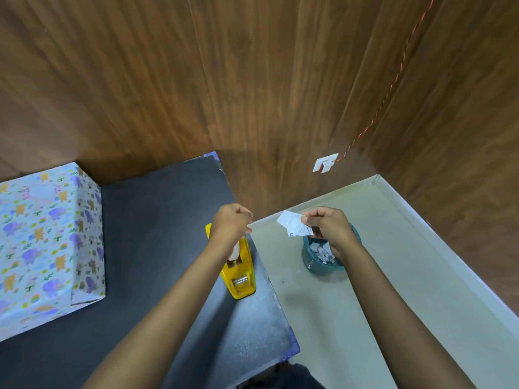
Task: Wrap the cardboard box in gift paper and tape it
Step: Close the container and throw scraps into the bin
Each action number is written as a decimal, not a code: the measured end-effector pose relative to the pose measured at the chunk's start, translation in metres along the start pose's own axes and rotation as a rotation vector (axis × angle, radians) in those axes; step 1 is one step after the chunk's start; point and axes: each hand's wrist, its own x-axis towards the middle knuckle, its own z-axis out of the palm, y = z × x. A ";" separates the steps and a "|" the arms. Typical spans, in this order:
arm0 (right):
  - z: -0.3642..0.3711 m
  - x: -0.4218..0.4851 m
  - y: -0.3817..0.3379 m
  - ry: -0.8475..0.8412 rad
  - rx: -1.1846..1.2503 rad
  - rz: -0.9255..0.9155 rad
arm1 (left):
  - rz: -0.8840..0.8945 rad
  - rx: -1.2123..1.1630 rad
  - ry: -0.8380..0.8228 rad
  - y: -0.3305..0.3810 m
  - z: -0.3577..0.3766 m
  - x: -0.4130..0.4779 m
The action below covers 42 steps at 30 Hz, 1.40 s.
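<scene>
The box [47, 242], covered in pale blue gift paper with animal prints, stands at the left of the dark table [157, 209]. A yellow tape dispenser [240, 276] lies near the table's right edge. My left hand [231, 221] hovers over the dispenser's far end with its fingers pinched together; what they pinch is too small to tell. My right hand [327, 223] is off the table, above a bin, and grips a white paper scrap [293, 227] with some print on it.
A teal waste bin [323, 259] holding several paper scraps stands on the grey floor [365, 318] right of the table. Wood-panelled walls rise behind, with a white wall socket [325, 164] and a red twisted cord [393, 80].
</scene>
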 end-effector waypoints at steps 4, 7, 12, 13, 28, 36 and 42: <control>0.000 0.008 -0.006 0.027 0.027 -0.014 | 0.023 -0.057 -0.074 0.010 0.013 0.004; -0.012 0.021 -0.007 0.026 0.023 0.001 | 0.004 -0.120 -0.126 0.018 0.034 0.014; -0.058 0.072 -0.003 0.016 -0.011 0.051 | -0.048 -0.170 -0.130 0.033 0.092 0.042; -0.070 0.086 -0.003 -0.008 -0.036 0.068 | -0.075 -0.196 -0.118 0.035 0.109 0.047; -0.192 0.265 0.098 0.130 -0.303 0.195 | -0.355 -0.291 -0.067 -0.001 0.309 0.163; -0.182 0.365 0.243 0.126 -0.586 0.347 | -0.470 -0.295 -0.072 -0.110 0.390 0.244; -0.172 0.409 0.306 0.056 -0.698 0.392 | -0.486 -0.235 -0.080 -0.158 0.417 0.275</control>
